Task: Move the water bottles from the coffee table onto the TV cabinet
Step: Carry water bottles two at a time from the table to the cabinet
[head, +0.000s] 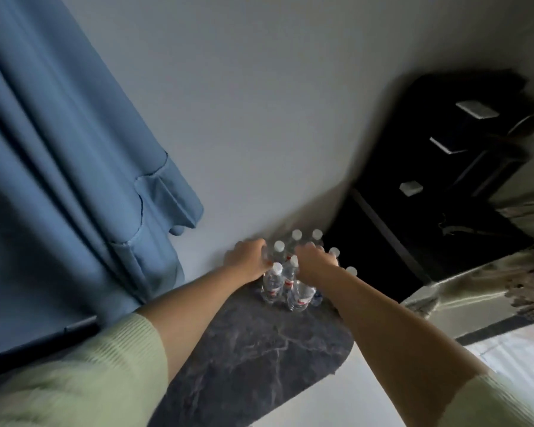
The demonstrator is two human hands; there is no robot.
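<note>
Water bottles [285,272], clear plastic with white caps, stand upright and packed tight together at the far end of a dark marbled tabletop [250,349]. The cluster looks bound in clear wrap, though blur prevents confirmation.

My left hand [248,257] grips the left flank of the cluster, fingers curled around the outer bottle near its shoulder. My right hand [316,260] reaches over the caps and curls down onto the bottles in the right half. Which bottle each finger contacts cannot be resolved.

Reason for the hold: with one hand on each side, I judge that the group can be squeezed inward and handled as one unit, not bottle by bottle. Gripping high, near the necks, gives the fingers a narrow section to close on.

Several caps stand beyond my right hand, further from me. Nearer bottles stand between my forearms. Which surface this is, coffee table or TV cabinet, cannot be determined.

To the left of my left hand hangs a blue curtain [68,155]. Beyond my right hand stands dark furniture [444,180].
</note>
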